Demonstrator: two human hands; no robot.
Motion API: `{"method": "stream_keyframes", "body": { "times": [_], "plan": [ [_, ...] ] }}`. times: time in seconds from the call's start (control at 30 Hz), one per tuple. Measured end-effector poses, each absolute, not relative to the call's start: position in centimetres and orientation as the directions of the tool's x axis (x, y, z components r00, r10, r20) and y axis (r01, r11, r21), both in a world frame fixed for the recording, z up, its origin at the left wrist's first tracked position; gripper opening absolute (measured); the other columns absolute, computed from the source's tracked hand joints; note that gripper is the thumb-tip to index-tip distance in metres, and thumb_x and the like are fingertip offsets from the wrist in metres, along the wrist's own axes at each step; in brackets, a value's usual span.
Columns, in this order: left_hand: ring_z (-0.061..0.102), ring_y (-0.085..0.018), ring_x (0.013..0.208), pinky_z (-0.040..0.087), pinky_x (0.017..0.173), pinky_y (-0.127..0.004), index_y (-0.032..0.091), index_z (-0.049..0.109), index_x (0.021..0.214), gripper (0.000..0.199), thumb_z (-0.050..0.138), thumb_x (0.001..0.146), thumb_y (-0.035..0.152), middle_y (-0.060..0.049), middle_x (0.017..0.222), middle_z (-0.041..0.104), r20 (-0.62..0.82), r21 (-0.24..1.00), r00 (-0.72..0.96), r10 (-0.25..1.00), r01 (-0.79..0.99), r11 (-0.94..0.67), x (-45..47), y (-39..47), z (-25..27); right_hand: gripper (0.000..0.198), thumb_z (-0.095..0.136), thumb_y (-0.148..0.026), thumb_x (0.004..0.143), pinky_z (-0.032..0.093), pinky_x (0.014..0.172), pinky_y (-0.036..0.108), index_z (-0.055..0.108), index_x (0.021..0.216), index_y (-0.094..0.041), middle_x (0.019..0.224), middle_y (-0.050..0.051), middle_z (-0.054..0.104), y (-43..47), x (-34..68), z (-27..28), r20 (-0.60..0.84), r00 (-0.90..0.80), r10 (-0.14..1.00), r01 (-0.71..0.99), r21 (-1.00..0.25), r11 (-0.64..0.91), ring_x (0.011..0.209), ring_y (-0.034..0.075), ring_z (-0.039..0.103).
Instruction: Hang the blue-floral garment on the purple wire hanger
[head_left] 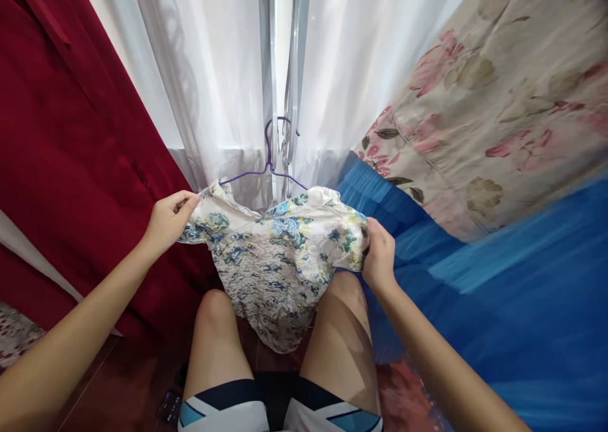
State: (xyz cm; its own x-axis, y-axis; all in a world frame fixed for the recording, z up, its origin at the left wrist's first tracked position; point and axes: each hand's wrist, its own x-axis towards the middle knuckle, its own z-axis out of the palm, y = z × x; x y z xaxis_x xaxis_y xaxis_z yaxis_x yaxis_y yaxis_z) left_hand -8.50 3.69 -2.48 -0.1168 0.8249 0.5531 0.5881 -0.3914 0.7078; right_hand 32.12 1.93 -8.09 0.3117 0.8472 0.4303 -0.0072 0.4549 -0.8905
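Both hands point(273, 245) hold floral top point(275, 261) (on hanger point(270, 166)).

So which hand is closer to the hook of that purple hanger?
Too close to call. The left hand grips one shoulder of the flowered top, the right hand the other; the hanger hook stands above, between them.

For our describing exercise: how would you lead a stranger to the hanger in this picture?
Start at the sheer white curtains in the middle, between the dark red drape and the blue bedcover. Below their parting, both hands stretch a white blouse with blue flowers. The thin purple wire hanger rises from its collar, the only purple thing there.
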Motion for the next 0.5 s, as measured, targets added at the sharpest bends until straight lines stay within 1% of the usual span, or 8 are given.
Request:
{"method": "stream_keyframes", "body": {
  "times": [0.07,0.17,0.27,0.37,0.4,0.43,0.47,0.5],
  "plan": [
    [0.049,-0.012,0.06,0.038,0.053,-0.021,0.017,0.069,0.088,0.031,0.063,0.085,0.046,-0.001,0.071,0.06,0.554,0.748,-0.185,0.812,0.538,-0.388,-8.1,2.6,-2.6,0.038,0.064,-0.053,0.086,0.035,0.053,0.023,0.058,0.072,-0.019,0.064,-0.003,0.048,1.5,33.0,-6.8,0.504,0.282,0.816,0.119,-0.863,0.492,0.058,0.011,0.042],
    [0.055,-0.014,0.063,0.043,0.054,-0.022,0.017,0.07,0.092,0.031,0.068,0.082,0.046,-0.002,0.075,0.064,0.472,0.85,-0.24,0.848,0.379,-0.366,-7.8,1.1,-2.0,0.032,0.064,-0.049,0.087,0.032,0.051,0.024,0.059,0.075,-0.019,0.062,-0.004,0.046,2.2,33.8,-3.5,0.542,0.249,0.802,0.125,-0.84,0.529,0.055,0.011,0.04],
    [0.06,-0.017,0.066,0.048,0.058,-0.024,0.016,0.069,0.093,0.036,0.073,0.076,0.048,-0.004,0.079,0.068,0.303,0.935,-0.148,0.941,0.236,-0.264,-8.6,0.6,-1.7,0.028,0.065,-0.047,0.087,0.033,0.05,0.025,0.062,0.079,-0.02,0.062,-0.003,0.047,3.3,33.2,0.3,0.579,0.23,0.782,0.068,-0.812,0.58,0.053,0.012,0.042],
    [0.065,-0.022,0.073,0.053,0.064,-0.029,0.016,0.068,0.097,0.045,0.073,0.074,0.054,-0.006,0.085,0.071,0.22,0.939,-0.081,0.972,0.29,-0.188,-9.9,1.0,-3.2,0.028,0.059,-0.046,0.092,0.037,0.053,0.025,0.064,0.084,-0.02,0.066,-0.002,0.051,2.4,30.9,3.0,0.651,0.152,0.744,0.079,-0.758,0.647,0.057,0.013,0.048],
    [0.066,-0.024,0.079,0.054,0.068,-0.031,0.015,0.067,0.098,0.049,0.071,0.074,0.058,-0.007,0.089,0.072,0.233,0.922,-0.086,0.969,0.336,-0.192,-10.1,1.2,-4.2,0.028,0.057,-0.046,0.094,0.04,0.056,0.024,0.065,0.088,-0.019,0.07,-0.001,0.055,1.5,29.9,3.5,0.687,0.078,0.722,0.099,-0.726,0.68,0.062,0.013,0.052],
    [0.066,-0.026,0.086,0.055,0.073,-0.033,0.015,0.067,0.098,0.052,0.069,0.074,0.061,-0.009,0.092,0.072,0.265,0.898,-0.102,0.959,0.389,-0.206,-10.2,1.2,-5.2,0.029,0.055,-0.045,0.095,0.044,0.061,0.024,0.067,0.094,-0.019,0.076,0.001,0.06,0.2,28.9,3.7,0.721,-0.044,0.692,0.113,-0.685,0.72,0.069,0.013,0.056],
    [0.066,-0.028,0.093,0.055,0.079,-0.034,0.014,0.067,0.098,0.054,0.066,0.074,0.063,-0.01,0.096,0.072,0.304,0.867,-0.12,0.945,0.446,-0.222,-10.2,1.2,-6.3,0.029,0.057,-0.045,0.095,0.047,0.067,0.024,0.068,0.1,-0.019,0.083,0.002,0.064,-1.3,27.9,3.7,0.735,-0.216,0.643,0.1,-0.638,0.763,0.076,0.014,0.06],
    [0.064,-0.029,0.099,0.054,0.083,-0.036,0.014,0.067,0.099,0.055,0.064,0.077,0.064,-0.011,0.099,0.072,0.343,0.835,-0.139,0.929,0.498,-0.234,-10.0,0.9,-7.4,0.031,0.06,-0.045,0.093,0.049,0.072,0.025,0.068,0.106,-0.019,0.09,0.003,0.068,-2.8,27.0,3.5,0.715,-0.422,0.557,0.046,-0.597,0.801,0.081,0.014,0.063]
  ]
}}
